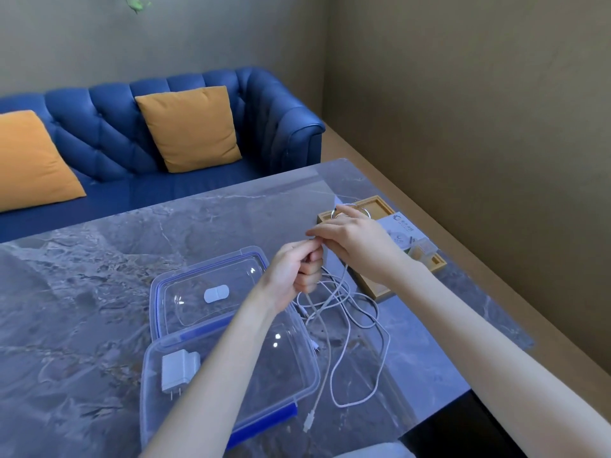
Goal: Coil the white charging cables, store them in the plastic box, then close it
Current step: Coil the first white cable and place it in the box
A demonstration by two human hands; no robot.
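Both hands meet above the grey marbled surface (99, 292), just past the far right corner of the plastic box (299, 375). The left hand (297, 269) is curled into a loose fist around white charging cables (350, 312), its fingers folded over the strands. The right hand (353, 239) reaches in from the right, and its thumb and forefinger pinch a stretch of cable right beside the left fist; the other fingers are loosely extended.

Below the hands the cables hang in slack, tangled loops that spill onto the surface to the right of the box. 1 long loop (360, 385) lies near the front edge of the surface, and 1 strand ends in a small connector (308, 424) at the box's near right corner. Another connector (315, 347) lies close to the box's right rim.

The box is open, a clear tub with a blue clip on its near edge. Inside it, toward the left, lies a white wall charger (178, 370) with its prongs pointing toward the viewer. The clear lid (165, 289), edged in blue, lies flat on the surface just behind the box, touching or overlapping its far rim.

A wooden tray (377, 289) with small packets sits beyond the hands on the right. A blue sofa (109, 133) with orange cushions (191, 127) stands behind the surface.
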